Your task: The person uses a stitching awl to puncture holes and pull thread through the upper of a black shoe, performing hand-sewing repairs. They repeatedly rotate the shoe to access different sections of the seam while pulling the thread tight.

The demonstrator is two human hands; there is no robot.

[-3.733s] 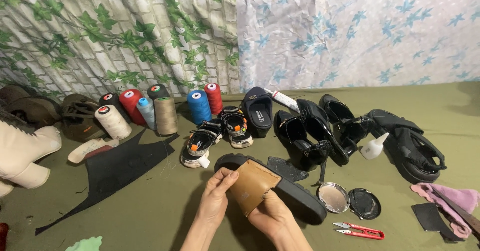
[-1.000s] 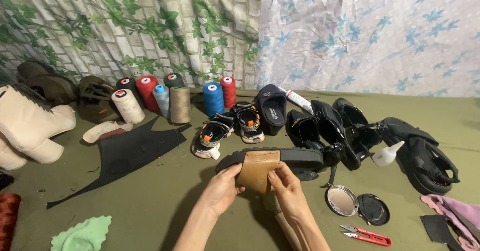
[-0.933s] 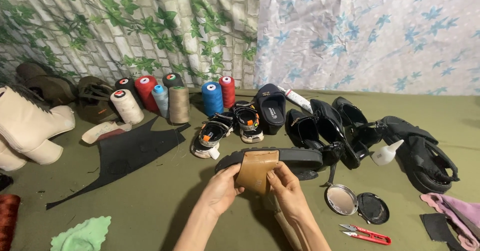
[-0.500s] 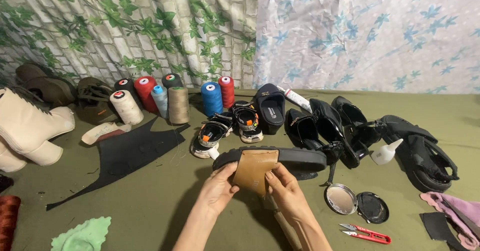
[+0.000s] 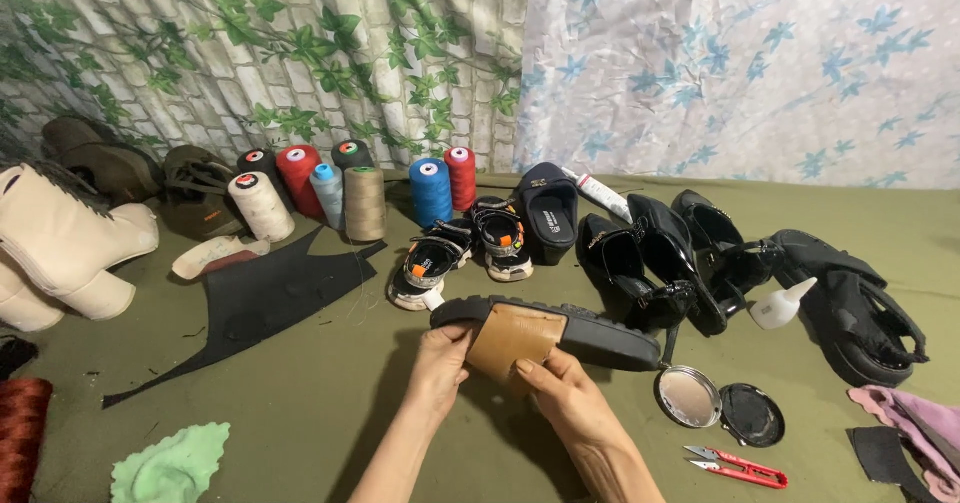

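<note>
Nearest me: green foam scrap (image 5: 170, 466) bottom left, red snips (image 5: 738, 466) bottom right, dark red thread cone (image 5: 20, 433) at the left edge.

Both hands sit low centre on the olive cloth (image 5: 300, 403). Left hand (image 5: 440, 361) pinches the left edge of a tan leather piece (image 5: 512, 335), thumb on top. Right hand (image 5: 563, 395) closes on its lower right corner, fingers over the face. The tan piece lies against a black lugged shoe sole (image 5: 560, 325), sole on the cloth just behind the hands.

Right of the hands: a round open tin (image 5: 688, 396) with its black lid (image 5: 751, 414) touching it. Pink cloth (image 5: 915, 421) at the far right edge.

Mid-range: black sheet offcut (image 5: 270, 303) left, child's sandals (image 5: 460, 253) centre, black shoes (image 5: 660, 258) right, small white squeeze bottle (image 5: 780, 306) beside them. Cream boots (image 5: 60, 248) far left.

Back row: thread cones (image 5: 350, 188) in cream, red, pale blue, tan, blue, with label discs on the tops; print too small to tell. White tube (image 5: 602, 195) lying flat behind the black slipper (image 5: 548, 211).

Behind it all: leaf-and-brick patterned backdrop (image 5: 250, 53) left, blue-flower sheet (image 5: 740, 63) right.
</note>
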